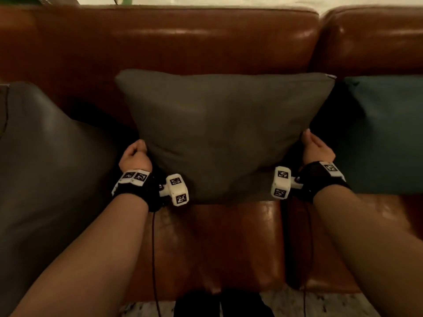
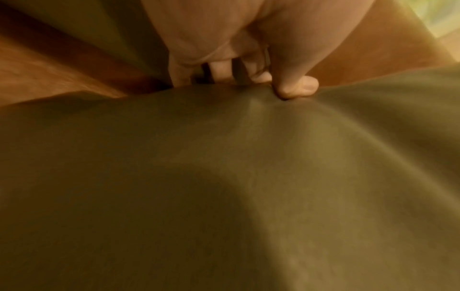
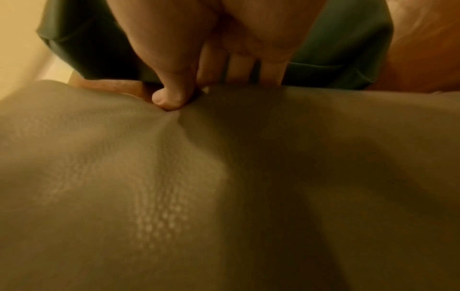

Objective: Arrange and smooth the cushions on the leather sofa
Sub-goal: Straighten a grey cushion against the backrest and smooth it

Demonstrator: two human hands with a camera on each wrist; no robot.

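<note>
Nearest, the seat of the sofa carries the grey cushion, which stands on its lower edge and leans back against the backrest. The left hand holds its left edge low down; in the left wrist view the thumb presses into the cloth from the front and the other fingers curl behind, so it pinches the seam. The right hand does the same on the right edge, thumb dug into the front, fingers folded behind.

To do this step well, I judge that both hands should pull outward evenly so the cover draws taut and the creases fanning from each thumb flatten. Keep the bottom edge seated on the leather while tugging, or the cushion may slide forward off the slick seat. Then let go gently and pat the face flat.

Beside it, a dark cushion sits to the left and a teal cushion to the right, close by; keep the grey one centred between them. Farthest back, the wall shows above the backrest.
</note>
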